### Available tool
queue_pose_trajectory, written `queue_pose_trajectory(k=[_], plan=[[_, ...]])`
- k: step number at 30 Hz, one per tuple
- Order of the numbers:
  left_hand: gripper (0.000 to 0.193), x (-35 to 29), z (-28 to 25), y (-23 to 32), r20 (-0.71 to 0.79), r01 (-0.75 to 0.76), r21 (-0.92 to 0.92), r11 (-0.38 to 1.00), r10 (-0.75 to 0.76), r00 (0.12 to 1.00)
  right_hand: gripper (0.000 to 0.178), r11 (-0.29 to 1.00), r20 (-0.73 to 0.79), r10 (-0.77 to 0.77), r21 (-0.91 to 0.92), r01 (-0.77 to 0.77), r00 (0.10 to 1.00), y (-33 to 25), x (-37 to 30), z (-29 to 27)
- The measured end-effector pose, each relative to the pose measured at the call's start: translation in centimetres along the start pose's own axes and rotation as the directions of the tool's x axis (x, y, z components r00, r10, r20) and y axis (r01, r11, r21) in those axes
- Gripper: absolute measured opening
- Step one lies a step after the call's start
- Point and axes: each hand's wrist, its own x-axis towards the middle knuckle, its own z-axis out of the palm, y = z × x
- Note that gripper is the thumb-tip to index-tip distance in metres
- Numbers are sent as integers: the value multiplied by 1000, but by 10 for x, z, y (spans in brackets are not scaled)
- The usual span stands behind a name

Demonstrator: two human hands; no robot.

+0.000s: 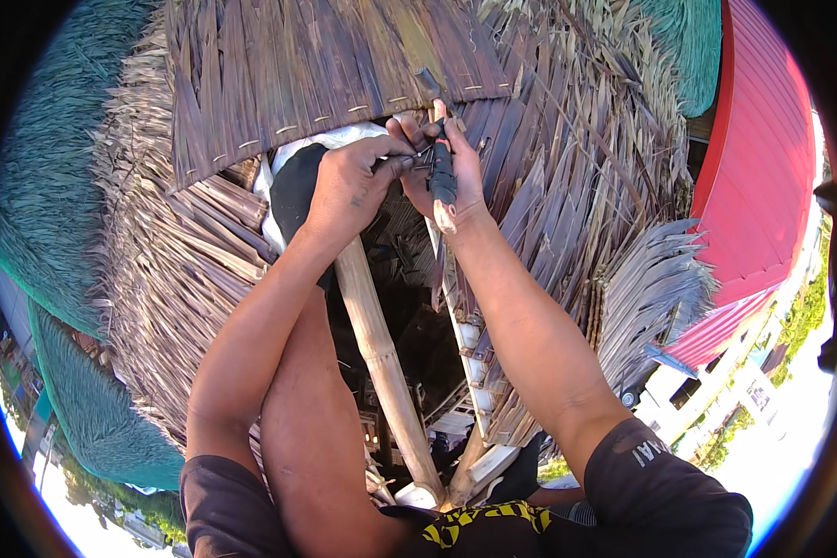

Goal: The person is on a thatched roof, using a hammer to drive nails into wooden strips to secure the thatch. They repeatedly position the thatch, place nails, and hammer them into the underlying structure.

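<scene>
- Thatched roofing of dried palm leaf panels (pixel 279 84) spreads beneath me, with a red metal roof (pixel 763 167) to the right.
- I see my left hand (pixel 353 186) pinching a thin tie at the panel edge.
- My right hand (pixel 451 177) is clenched around a dark-handled tool (pixel 442 172), beside a bamboo pole (pixel 381 353).
- I judge the tool light and rigid; the handle's middle is the best hold.
- I see no containers.

The thatch panels (pixel 279 74) are dry grey-brown, striped by their leaf strips and crossed by pale stitches. The bamboo pole (pixel 381 353) is tan. The tool (pixel 443 172) in the right hand (pixel 446 172) is dark grey. The roof (pixel 763 158) nearby is bright red, the netting (pixel 56 177) dull green, the sleeves (pixel 679 493) black.
</scene>
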Motion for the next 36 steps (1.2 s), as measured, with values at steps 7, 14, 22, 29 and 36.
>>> queue_pose_trajectory(k=[7,14,22,29,36], plan=[[17,2,3,-9,152,279,-302,912,-243,958,32,997,-93,75,-25,-77,993,-8,4,-28],[26,35,-30,-103,-221,141,1,990,-138,966,23,593,-348,-42,-763,-257,937,-21,-26,-23],[26,60,-12,-153,-115,-16,448,894,75,990,35,-450,295,-214,-876,174,931,7,-38,17],[27,63,-14,-166,-43,-12,442,897,35,998,33,-595,160,-184,-803,20,970,15,-22,47],[28,67,-21,-173,-2,-18,264,964,19,1000,36,-474,360,-270,-857,202,893,19,-29,51]])
